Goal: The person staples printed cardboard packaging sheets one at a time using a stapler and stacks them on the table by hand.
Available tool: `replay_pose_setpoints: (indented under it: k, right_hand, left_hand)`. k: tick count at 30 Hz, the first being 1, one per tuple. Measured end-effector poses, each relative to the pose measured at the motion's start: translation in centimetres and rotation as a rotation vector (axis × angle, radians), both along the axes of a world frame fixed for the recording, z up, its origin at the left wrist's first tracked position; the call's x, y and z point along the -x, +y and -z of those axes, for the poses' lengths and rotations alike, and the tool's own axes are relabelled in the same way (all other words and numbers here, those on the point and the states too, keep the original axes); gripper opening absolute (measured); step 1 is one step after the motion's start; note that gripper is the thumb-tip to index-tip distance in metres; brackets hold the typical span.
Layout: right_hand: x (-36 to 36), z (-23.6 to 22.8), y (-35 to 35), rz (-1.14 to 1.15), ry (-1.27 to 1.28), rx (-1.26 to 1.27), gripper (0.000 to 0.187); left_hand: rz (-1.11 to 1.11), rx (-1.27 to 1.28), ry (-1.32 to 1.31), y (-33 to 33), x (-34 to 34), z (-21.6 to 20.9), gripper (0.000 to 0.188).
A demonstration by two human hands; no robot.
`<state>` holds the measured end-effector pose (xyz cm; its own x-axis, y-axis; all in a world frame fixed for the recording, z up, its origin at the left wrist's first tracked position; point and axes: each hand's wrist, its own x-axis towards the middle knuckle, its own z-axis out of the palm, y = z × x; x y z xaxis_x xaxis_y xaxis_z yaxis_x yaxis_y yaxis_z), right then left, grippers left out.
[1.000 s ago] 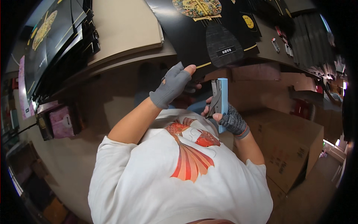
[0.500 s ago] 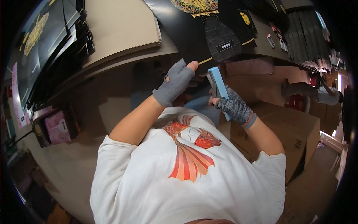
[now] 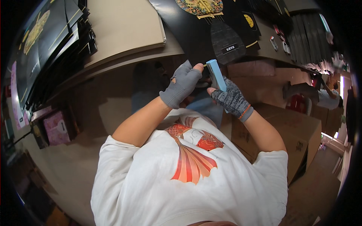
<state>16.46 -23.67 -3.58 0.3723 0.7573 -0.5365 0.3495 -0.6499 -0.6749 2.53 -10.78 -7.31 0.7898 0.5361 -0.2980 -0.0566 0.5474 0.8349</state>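
Gripping the blue stapler [image 3: 216,76], the right hand [image 3: 232,98] holds it at the near edge of the black printed sheet [image 3: 194,35] on the table [image 3: 174,48]. The left hand [image 3: 184,83] pinches that edge. Alignment appears complete; stapling likely remains, though any staple is hidden.

The grey-gloved left hand [image 3: 184,83] holds a glossy black printed sheet [image 3: 196,39]; the mottled-grey-gloved right hand [image 3: 231,99] grips a light-blue metal stapler [image 3: 216,75].
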Motion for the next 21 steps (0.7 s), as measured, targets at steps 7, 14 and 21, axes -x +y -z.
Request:
replay_pose_setpoints:
  k: [7,14,21]
  right_hand:
    - [0.5,-1.3,1.4,-0.022,-0.091,0.133,0.044]
    - [-3.4,-1.4,-0.2,0.012,0.141,-0.117,0.031]
    - [-9.8,-0.8,-2.5,0.344,0.197,-0.212,0.029]
  left_hand:
    - [-0.002,-0.013,0.011,-0.7,-0.4,1.0,0.027]
    - [-0.056,0.006,0.012,1.4,2.5,-3.2,0.041]
    - [-0.089,0.094,0.042,2.3,5.1,-4.9,0.042]
